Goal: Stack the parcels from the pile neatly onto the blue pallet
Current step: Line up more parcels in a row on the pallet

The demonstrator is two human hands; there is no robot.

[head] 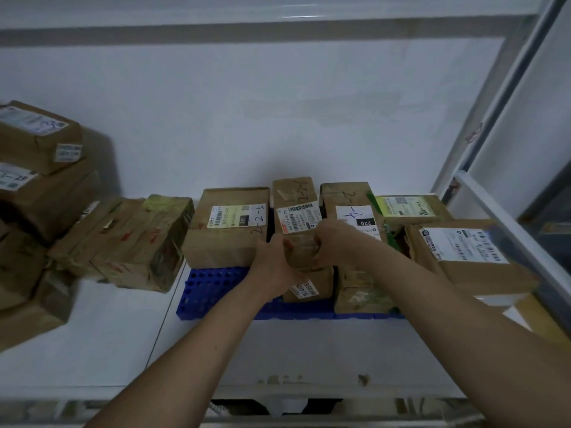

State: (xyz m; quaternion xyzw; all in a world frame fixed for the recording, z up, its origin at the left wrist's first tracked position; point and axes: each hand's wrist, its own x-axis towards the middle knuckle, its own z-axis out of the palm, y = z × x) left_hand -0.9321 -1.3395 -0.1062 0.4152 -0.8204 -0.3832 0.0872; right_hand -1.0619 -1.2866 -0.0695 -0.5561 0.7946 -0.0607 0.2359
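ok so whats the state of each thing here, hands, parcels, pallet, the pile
left hand: closed on the narrow parcel's near left edge
right hand: closed on its near right edge
narrow parcel: gripped by both hands, on the stack's upper layer
wide parcel: resting flat on the pallet, left of it
blue pallet: partly loaded, front-left corner bare
pile: parcels heaped unevenly on the floor, left

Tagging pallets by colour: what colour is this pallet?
Blue, with a grid of holes; pallet shows in the head view.
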